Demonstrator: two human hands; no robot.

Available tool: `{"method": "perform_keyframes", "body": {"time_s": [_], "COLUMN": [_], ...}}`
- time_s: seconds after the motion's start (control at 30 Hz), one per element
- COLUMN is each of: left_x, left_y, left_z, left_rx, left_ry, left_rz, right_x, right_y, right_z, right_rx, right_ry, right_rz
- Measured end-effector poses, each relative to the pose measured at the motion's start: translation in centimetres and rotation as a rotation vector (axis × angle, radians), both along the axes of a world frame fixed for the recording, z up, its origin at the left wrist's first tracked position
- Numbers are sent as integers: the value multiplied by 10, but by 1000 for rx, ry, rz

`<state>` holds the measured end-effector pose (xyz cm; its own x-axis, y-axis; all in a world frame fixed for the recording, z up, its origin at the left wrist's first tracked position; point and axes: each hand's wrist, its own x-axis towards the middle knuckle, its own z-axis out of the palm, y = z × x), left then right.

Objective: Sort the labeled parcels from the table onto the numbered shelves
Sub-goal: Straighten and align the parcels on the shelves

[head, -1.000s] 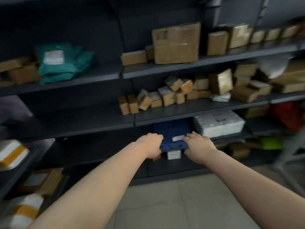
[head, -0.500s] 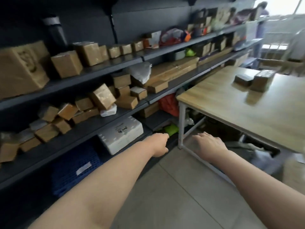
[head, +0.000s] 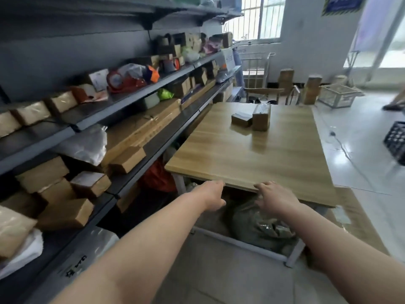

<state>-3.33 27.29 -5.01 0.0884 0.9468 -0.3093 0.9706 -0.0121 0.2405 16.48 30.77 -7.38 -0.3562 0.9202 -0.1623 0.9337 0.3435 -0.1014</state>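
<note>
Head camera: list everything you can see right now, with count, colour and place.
table: one, light wood top, right of the shelves
parcels on table: two, brown; flat one touching upright one, at the far end
shelves: dark grey tiers, left side
shelved parcels: many, mostly brown, a few in white plastic
sack: one, greenish, under the table
wire basket: one, white, floor at far right
crate: one, black, right edge
hands: left hand and right hand, empty, at the table's near edge
</note>
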Motion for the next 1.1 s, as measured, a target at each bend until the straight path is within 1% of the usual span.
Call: {"method": "perform_keyframes", "body": {"time_s": [0.2,0.4,0.57,0.67,0.9,1.03,1.1], "left_x": [-23,-23,-20,-21,-10,-7,-8], "left_y": [89,158,225,278,416,491,524], "left_z": [-5,-26,-31,-36,-45,-49,-52], "left_rx": [-25,-74,-46,-44,-80,-92,-104], "left_ry": [-84,-64,-32,18,133,156,163], "left_rz": [-39,-82,-103,-85,-53,-27,-24], "right_x": [-12,-9,-9,-6,5,16,14], "right_y": [54,113,177,233,388,475,509], "right_z": [-14,-23,-41,-46,-39,-36,-39], "right_rx": [-64,-81,-78,-53,-51,-35,-60], "right_ry": [2,-13,-14,-41,-20,-44,-48], "right_rz": [-149,-248,-268,-236,-190,-166,-165]}}
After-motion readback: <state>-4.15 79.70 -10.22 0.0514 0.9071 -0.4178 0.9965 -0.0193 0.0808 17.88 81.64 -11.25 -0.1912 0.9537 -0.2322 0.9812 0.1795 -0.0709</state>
